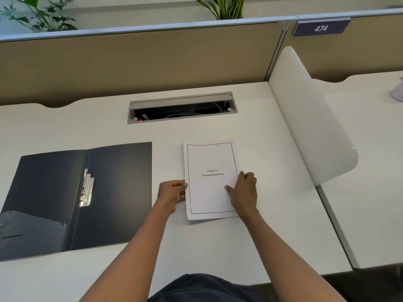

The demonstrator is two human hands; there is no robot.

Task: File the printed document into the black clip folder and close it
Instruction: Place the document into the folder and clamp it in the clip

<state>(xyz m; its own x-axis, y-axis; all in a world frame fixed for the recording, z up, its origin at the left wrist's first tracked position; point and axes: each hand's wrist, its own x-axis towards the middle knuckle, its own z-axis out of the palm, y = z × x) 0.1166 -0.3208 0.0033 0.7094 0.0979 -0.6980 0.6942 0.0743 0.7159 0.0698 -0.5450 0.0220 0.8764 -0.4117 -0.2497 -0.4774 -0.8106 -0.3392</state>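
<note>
**Head view: both hands gripped the printed document beside the open folder**

Head camera looked down on a white desk [250, 247] where the printed document [211, 179] lay flat, the landmark for everything else. Both bare forearms reached forward from the bottom of the picture to its lower half. The left hand [171, 194] sat at the document's left edge, fingers curled and thumb tip pinching the sheets at that edge. The right hand [244, 190] gripped the document's right edge, thumb pressed on the top page and fingers folded around the side.

The cover page carried a thin rectangular border and, in its middle, the words "Chapter 6" above "Learning Experience".

Left of the document, apart from it, the black clip folder [65, 199] lay opened flat, its metal clip [86, 188] along the spine. Beyond the document was an open cable tray [182, 107] set into the desk. Up and to the right of the document, a blue plate [320, 28] on the partition read "474".
</note>
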